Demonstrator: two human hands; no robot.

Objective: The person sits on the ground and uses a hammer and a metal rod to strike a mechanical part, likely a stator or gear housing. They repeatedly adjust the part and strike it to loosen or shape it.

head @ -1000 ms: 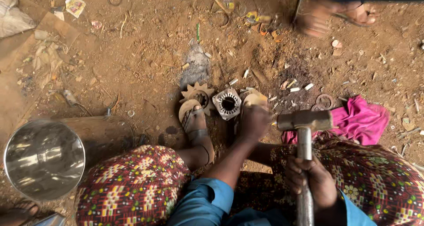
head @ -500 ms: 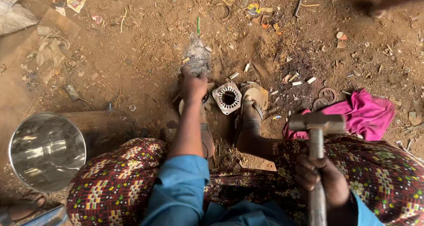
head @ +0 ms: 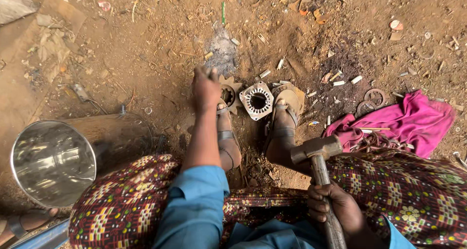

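Observation:
My left hand [head: 206, 87] reaches forward over my sandalled left foot and rests on a toothed, gear-like metal ring [head: 228, 92] lying in the dirt. Whether its fingers grip the ring cannot be told. Just right of it sits a square metal stator core [head: 258, 100] with a round toothed hole, between my two feet. My right hand [head: 334, 208] is closed around the handle of a steel sledge hammer [head: 317, 150], whose head hangs above my right knee, near my right foot [head: 283, 127].
A shiny steel bucket [head: 53, 160] lies on its side at the left. A magenta cloth [head: 399, 121] lies on the ground at the right, with metal rings beside it. Scrap bits, small cylinders and debris litter the dirt beyond.
My left hand moved from the stator core leftward to the toothed ring. The hammer stayed raised in my right hand. Another person's foot at the top right is gone from view.

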